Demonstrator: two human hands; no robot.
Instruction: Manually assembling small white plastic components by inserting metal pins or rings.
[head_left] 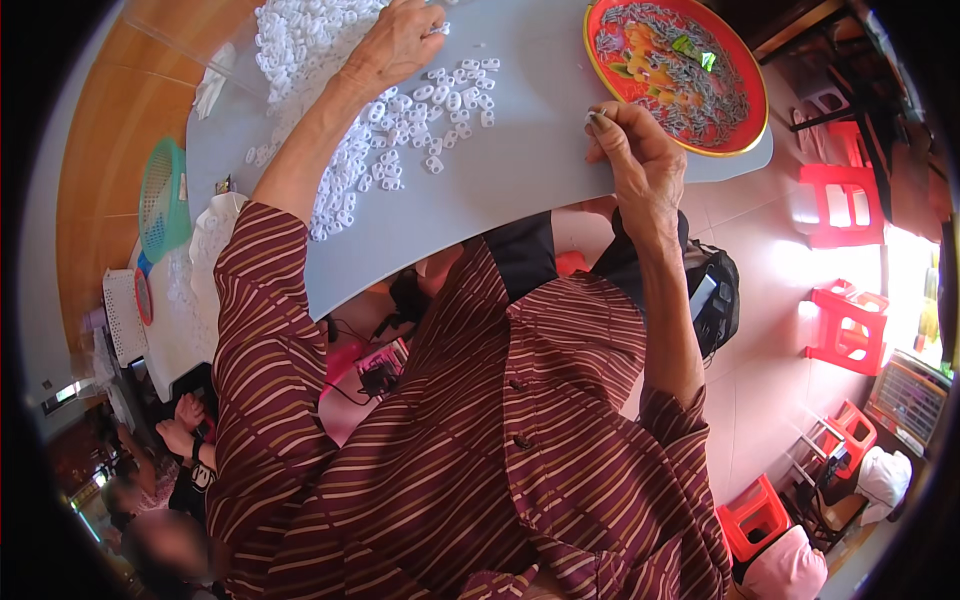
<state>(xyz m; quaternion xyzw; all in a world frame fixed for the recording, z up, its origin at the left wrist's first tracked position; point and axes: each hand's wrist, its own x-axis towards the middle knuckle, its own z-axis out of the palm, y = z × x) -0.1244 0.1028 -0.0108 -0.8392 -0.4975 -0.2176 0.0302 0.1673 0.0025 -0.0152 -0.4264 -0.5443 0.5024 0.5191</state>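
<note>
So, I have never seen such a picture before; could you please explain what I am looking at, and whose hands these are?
There is no machine arm here, only a person working with bare hands. The camera is worn on that person's head and looks down, so their striped shirt fills the lower middle. Its wide fisheye lens bends straight edges.

On the grey table lie many small white pieces and a red tray holding small grey pieces.

The left hand is above the white pieces, with what looks like one at its fingertips. The right hand, near the tray, pinches something pale, too small to identify.

Another person's hands show at the lower left.
</note>
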